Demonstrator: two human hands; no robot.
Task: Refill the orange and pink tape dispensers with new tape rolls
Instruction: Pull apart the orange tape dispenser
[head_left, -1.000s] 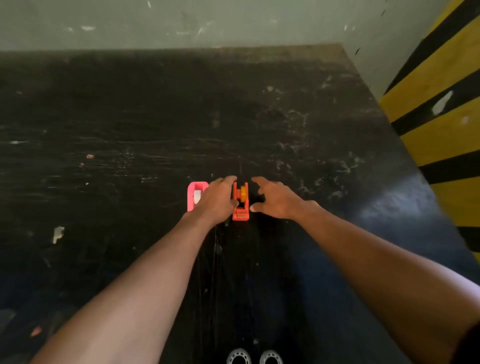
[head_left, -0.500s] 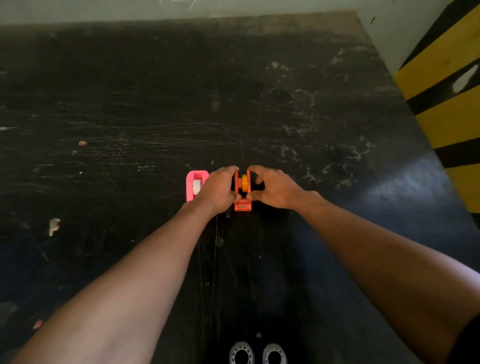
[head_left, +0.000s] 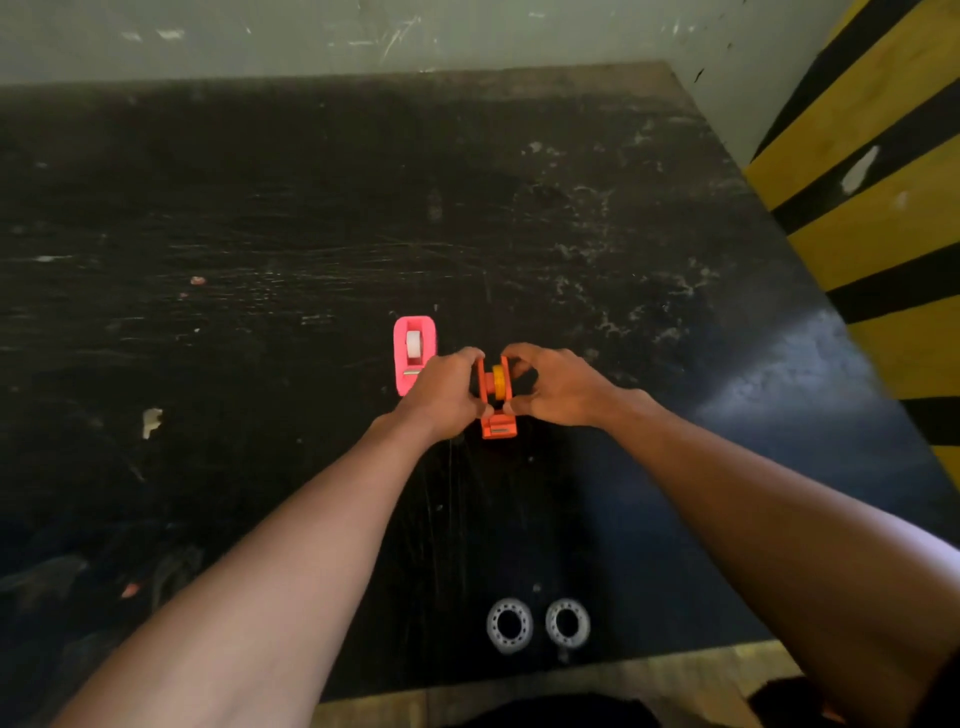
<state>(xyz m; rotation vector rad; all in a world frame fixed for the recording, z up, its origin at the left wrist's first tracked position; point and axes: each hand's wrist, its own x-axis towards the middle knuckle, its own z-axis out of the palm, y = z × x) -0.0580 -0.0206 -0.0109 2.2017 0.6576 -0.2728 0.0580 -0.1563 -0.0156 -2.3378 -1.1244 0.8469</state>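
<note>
The orange tape dispenser (head_left: 497, 422) stands on the black table (head_left: 311, 218), its cutter end toward me and a yellow-orange spool (head_left: 498, 381) in its slot. My left hand (head_left: 447, 392) grips its left side. My right hand (head_left: 558, 387) pinches its right side at the spool with thumb and fingers. The pink tape dispenser (head_left: 412, 353) lies just left of my left hand, with a whitish roll (head_left: 413, 344) inside. Two clear tape rolls (head_left: 509, 623) (head_left: 567, 622) lie flat side by side near the table's front edge.
A grey wall runs along the table's far edge. A yellow and black striped post (head_left: 878, 192) stands at the right. Small scraps lie on the left of the table, one pale bit (head_left: 151, 420) among them. A wooden strip (head_left: 571, 691) borders the front.
My right hand has closed in from beside the orange dispenser onto its right side at the spool. The left hand has stayed on it. The view has shifted, showing more of the front edge.
</note>
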